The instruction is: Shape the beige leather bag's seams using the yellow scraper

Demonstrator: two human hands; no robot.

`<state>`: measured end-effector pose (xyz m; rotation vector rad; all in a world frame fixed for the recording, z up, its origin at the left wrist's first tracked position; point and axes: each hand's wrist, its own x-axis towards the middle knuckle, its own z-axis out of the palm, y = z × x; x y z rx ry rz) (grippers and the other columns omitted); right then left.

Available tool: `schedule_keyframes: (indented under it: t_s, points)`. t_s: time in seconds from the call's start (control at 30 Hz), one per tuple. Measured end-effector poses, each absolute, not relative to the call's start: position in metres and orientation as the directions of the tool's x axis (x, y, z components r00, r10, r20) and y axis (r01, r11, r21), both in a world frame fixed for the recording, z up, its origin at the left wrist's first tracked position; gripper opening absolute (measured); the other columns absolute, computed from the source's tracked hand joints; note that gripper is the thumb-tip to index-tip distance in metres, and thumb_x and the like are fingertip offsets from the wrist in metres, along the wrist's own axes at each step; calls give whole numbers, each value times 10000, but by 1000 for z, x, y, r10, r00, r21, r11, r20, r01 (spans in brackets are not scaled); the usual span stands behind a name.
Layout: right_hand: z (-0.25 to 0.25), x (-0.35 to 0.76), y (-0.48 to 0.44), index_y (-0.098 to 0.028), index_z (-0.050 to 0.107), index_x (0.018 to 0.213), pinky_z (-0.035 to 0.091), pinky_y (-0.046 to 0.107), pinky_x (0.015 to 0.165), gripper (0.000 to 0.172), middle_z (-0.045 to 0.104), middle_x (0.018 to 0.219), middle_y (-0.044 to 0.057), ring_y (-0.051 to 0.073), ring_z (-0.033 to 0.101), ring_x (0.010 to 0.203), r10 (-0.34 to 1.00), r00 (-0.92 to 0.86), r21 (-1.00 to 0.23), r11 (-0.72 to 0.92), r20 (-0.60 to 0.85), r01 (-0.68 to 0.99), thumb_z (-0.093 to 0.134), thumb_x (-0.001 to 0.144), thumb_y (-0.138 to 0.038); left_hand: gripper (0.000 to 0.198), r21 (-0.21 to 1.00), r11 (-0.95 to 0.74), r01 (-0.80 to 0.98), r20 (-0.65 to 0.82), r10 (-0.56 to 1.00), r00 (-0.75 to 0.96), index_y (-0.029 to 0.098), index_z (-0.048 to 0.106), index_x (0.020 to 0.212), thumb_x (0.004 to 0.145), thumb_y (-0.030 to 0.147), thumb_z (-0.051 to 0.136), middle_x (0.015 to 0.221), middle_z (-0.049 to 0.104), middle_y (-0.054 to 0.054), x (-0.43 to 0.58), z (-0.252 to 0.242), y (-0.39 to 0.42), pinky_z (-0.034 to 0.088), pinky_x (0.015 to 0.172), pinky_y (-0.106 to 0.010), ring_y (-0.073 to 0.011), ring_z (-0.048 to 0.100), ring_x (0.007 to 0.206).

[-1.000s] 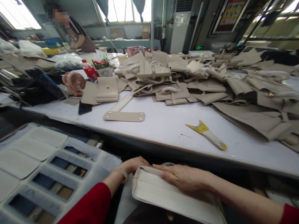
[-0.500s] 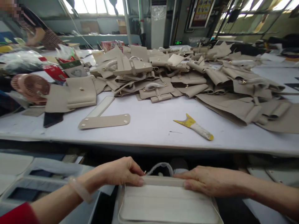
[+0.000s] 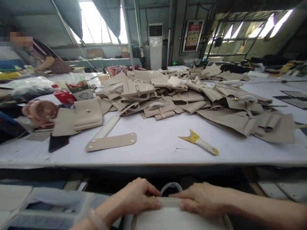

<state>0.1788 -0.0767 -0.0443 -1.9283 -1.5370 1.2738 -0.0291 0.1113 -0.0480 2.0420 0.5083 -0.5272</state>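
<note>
Low in the view, in front of the table edge, a beige handbag (image 3: 163,218) is partly cut off by the bottom of the frame. My left hand (image 3: 137,198) pinches its top edge on the left side, thumb on the near face and fingers behind. On the right side of the same edge, my right hand (image 3: 203,199) grips it in a like way. Between the hands a plastic-wrapped handle (image 3: 171,188) arches up behind the edge. The fingertips behind the bag are hidden.
A white table (image 3: 153,156) bears two beige strips (image 3: 111,142), a yellow forked tool (image 3: 199,142), a phone (image 3: 58,142) and a pink fan (image 3: 40,113). Farther back lies a heap of beige bag pieces (image 3: 165,105). Another person (image 3: 51,62) is at the far left.
The view has tilted up, so the table and bag sit lower in the frame. Both hands keep hold of the bag's top edge and have come closer together.
</note>
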Motion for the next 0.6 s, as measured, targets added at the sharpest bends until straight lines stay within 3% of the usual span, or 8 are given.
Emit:
schedule_keyframes:
  t_s: [0.07,0.13,0.23,0.33,0.4,0.5,0.6]
  points:
    - [-43,172,-73,-351,797,850,527,441,799,234,777,849,17,315,718,806,904,45,-762,-384,-425,521,721,732,-538,457,656,-550,517,-484,219,847,289,730,1164,762,504,700,1132,735,-9,-29,-46,103,456,875,-300,-266,653,1012]
    - [-44,172,-81,-329,792,889,462,453,983,300,775,953,11,319,688,990,915,197,-822,-404,-353,401,785,664,-527,462,616,-633,469,-331,333,883,272,696,1203,776,449,709,1279,665,-32,-33,-45,87,419,968,-331,-276,599,1138]
    - [-58,175,-124,-264,752,993,324,403,1142,477,722,1159,40,282,548,1251,795,559,-904,-390,-235,175,659,754,-666,243,604,-703,375,-107,395,912,240,690,1065,855,355,645,1169,670,-34,-41,-40,50,411,942,-340,-239,583,1086]
    - [-91,157,-183,-206,678,916,382,511,1093,725,707,1096,135,306,567,1207,482,835,-935,-340,-266,-101,262,857,-797,103,646,-701,301,-35,367,929,234,653,940,888,317,620,1007,662,-14,-44,-34,6,404,885,-343,-218,577,988]
    - [-121,128,-209,-209,604,779,501,581,921,740,711,886,166,337,675,963,362,849,-913,-284,-385,-293,225,811,-844,70,676,-688,264,-17,343,939,230,637,907,881,295,638,974,656,-8,-38,-33,-20,393,872,-345,-216,572,974]
    - [-160,78,-210,-214,560,701,578,539,740,702,701,727,164,330,714,744,400,774,-870,-182,-491,-458,293,786,-858,58,689,-682,246,-27,315,949,219,628,854,871,269,653,918,651,-4,-24,-34,-46,383,840,-339,-212,578,947]
    - [-180,47,-184,-180,635,1020,584,479,822,835,729,1071,190,320,714,979,486,749,-884,-122,-450,-452,39,887,-750,94,675,-681,285,-70,326,943,217,622,796,876,266,638,845,640,6,-13,-38,-55,375,779,-324,-200,585,874]
